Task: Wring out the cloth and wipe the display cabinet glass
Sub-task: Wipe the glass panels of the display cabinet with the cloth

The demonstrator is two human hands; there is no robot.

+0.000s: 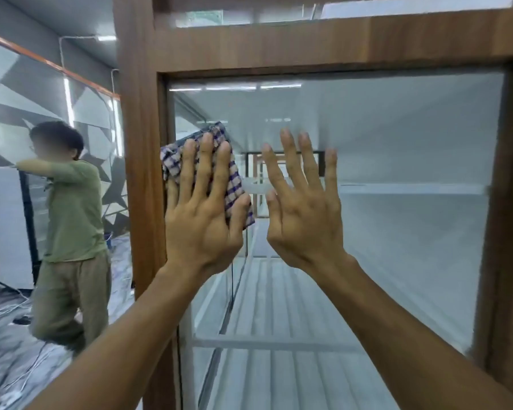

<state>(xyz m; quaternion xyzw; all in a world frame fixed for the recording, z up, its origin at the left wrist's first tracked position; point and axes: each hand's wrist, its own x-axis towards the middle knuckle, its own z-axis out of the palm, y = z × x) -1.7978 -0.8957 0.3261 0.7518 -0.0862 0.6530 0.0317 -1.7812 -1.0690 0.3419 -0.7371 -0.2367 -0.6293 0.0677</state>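
My left hand (203,214) presses the blue-and-beige checked cloth (234,184) flat-fingered against the wood-framed cabinet glass pane (397,173), upper left. My right hand (304,208), spread and empty, may smear fingerprints.

Illumination is bright, even and cool white. Sources: a ceiling panel (106,38) and vertical wall strips (68,102), both left of the wooden frame post (142,173). Right of the post, the glass (397,179) shows a milky haze and reflects light bars (234,87) near its top edge. Shadows are soft and faint. Wide-angle distortion bows straight lines, increasing with distance from the post. The right hand (302,214) shows slight motion blur, strongest at the tips.
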